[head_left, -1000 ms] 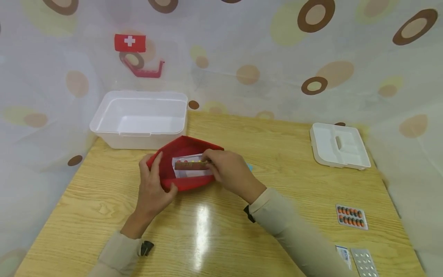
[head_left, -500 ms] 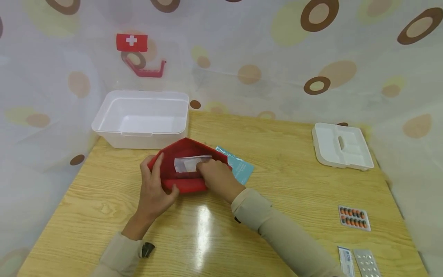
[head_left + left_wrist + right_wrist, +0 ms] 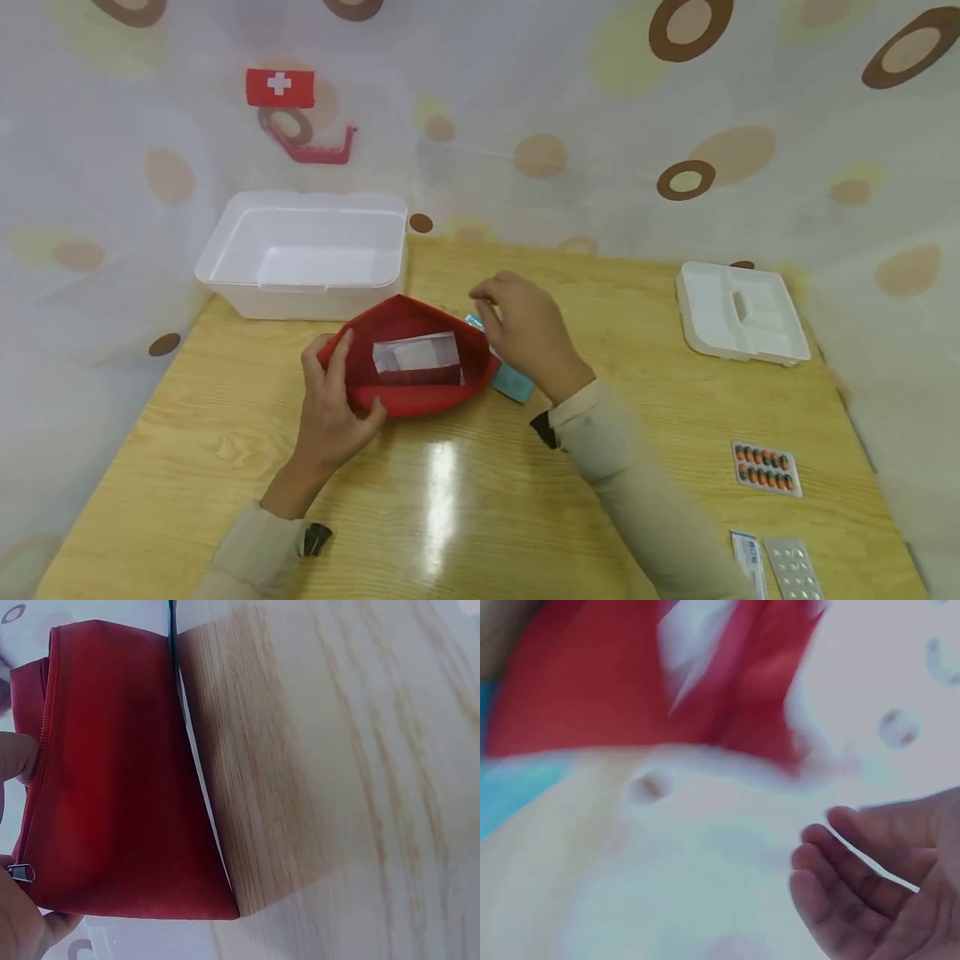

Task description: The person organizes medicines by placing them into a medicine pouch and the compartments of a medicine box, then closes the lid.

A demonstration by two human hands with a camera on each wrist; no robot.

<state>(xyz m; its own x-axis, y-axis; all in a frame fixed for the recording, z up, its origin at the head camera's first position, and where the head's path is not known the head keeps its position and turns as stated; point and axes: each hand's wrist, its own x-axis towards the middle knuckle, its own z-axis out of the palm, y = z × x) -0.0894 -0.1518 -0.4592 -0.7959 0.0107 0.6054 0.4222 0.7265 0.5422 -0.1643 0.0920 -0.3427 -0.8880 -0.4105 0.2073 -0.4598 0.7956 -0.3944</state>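
My left hand (image 3: 337, 412) grips the left end of a red zippered pouch (image 3: 416, 402), thumb at the front edge and fingers over the far edge. In the left wrist view the pouch (image 3: 135, 780) shows its side, zip and metal zip pull (image 3: 21, 873). Its mouth gapes upward, and a clear packet with a white piece inside (image 3: 416, 357) lies within. Beyond the pouch's right end, my right hand (image 3: 525, 329) is raised, holding nothing. The right wrist view shows that hand (image 3: 877, 885) with loosely bent fingers. A blue-green packet (image 3: 514, 383) lies partly hidden behind the pouch's right end.
A white bin (image 3: 300, 296) stands at the back left, close behind the pouch. To the right lie a white divided tray (image 3: 708, 325), a capsule blister pack (image 3: 767, 469), a small white-and-blue packet (image 3: 748, 560) and a silver blister pack (image 3: 795, 571).
My right hand lowered a blister pack into the pouch, let go of it, then came out up and to the right. My left hand has kept its grip on the pouch.
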